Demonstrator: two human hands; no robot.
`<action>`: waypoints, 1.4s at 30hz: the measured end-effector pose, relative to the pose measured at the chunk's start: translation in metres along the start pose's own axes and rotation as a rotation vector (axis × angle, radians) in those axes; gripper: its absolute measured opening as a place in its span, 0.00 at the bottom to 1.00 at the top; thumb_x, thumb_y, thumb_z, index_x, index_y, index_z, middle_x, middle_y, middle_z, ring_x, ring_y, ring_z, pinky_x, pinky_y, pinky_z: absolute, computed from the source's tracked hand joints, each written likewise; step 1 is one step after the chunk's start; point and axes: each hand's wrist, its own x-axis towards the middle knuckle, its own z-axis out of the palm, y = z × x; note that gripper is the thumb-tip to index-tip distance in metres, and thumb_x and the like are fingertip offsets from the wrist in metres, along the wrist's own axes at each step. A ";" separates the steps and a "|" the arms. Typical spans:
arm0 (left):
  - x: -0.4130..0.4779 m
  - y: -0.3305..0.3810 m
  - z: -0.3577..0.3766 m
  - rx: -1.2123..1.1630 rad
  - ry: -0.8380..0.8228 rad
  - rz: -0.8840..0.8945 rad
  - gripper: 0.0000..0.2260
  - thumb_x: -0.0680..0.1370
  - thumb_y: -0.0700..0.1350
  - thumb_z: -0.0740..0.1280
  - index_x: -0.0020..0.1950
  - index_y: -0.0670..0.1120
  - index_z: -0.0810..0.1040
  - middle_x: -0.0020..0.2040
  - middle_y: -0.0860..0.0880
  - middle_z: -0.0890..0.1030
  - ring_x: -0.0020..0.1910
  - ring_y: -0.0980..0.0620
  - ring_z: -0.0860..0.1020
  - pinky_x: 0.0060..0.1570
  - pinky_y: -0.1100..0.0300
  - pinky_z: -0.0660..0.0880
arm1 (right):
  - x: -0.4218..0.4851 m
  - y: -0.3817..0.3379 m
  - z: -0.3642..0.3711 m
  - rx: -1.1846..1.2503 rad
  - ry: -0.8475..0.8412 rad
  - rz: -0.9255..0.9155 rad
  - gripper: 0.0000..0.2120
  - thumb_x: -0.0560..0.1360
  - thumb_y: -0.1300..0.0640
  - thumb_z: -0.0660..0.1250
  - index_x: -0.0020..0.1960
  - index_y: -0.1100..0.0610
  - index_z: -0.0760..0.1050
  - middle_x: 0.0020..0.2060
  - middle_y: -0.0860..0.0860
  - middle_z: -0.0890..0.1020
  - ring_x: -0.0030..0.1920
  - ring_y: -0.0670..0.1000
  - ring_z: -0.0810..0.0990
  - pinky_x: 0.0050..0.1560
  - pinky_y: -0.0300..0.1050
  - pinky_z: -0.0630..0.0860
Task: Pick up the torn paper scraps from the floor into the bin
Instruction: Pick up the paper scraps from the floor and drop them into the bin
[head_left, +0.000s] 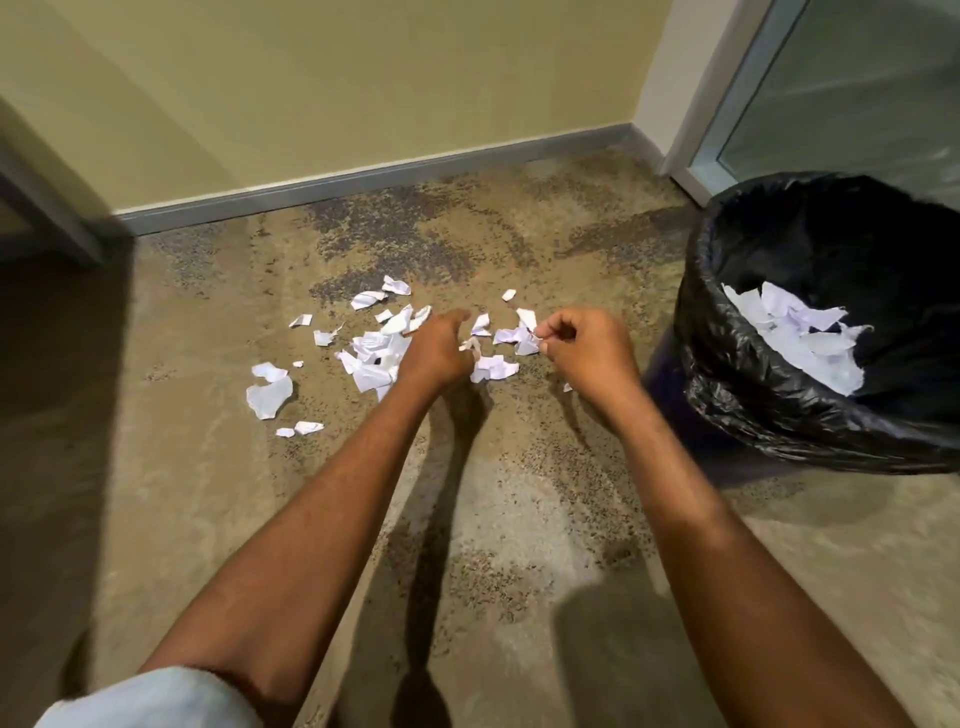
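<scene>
**Both hands down among the scraps beside the bin**

The right hand (589, 351) has its fingers curled, and thumb and fingertips pinch a crumpled white paper scrap (527, 343) at the right edge of the litter. The left hand (436, 351) reaches knuckles-up into the middle of the pile with its fingers bent under. A small piece lies at its fingertips, but whether the hand grips it cannot be told. A rolled white sleeve (150, 699) shows at the left elbow.

The remaining torn white paper scraps (371, 358) lie scattered on the mottled beige-and-grey carpet (519, 519), mostly to the left of and between the hands, with a few loose bits further left.

Just to the right of the right hand stands a round bin with a crinkled black plastic liner (779, 405). More white paper pieces (810, 343) rest inside it.

Behind the litter, a grey skirting board (363, 179) runs along a pale yellow wall (363, 78). A framed glass panel (857, 88) rises behind the bin.
</scene>
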 end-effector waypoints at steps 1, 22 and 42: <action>0.004 -0.006 0.006 0.039 -0.017 -0.005 0.32 0.78 0.45 0.74 0.81 0.47 0.68 0.75 0.40 0.73 0.74 0.39 0.73 0.72 0.47 0.72 | 0.003 0.008 0.003 -0.028 0.001 0.001 0.13 0.77 0.70 0.73 0.46 0.52 0.86 0.45 0.44 0.87 0.47 0.48 0.87 0.49 0.50 0.87; 0.009 -0.021 0.065 0.006 0.251 0.091 0.07 0.81 0.42 0.73 0.58 0.47 0.84 0.53 0.49 0.84 0.48 0.55 0.77 0.52 0.59 0.76 | 0.027 0.074 0.049 -0.195 0.077 -0.038 0.13 0.82 0.67 0.68 0.60 0.54 0.84 0.57 0.50 0.83 0.54 0.49 0.83 0.56 0.44 0.84; 0.111 0.007 0.045 0.157 -0.076 0.242 0.35 0.78 0.38 0.74 0.83 0.43 0.63 0.82 0.43 0.66 0.79 0.42 0.67 0.77 0.48 0.67 | 0.076 0.093 0.102 -0.221 0.135 -0.154 0.13 0.80 0.56 0.73 0.63 0.54 0.83 0.56 0.50 0.74 0.55 0.50 0.76 0.54 0.50 0.81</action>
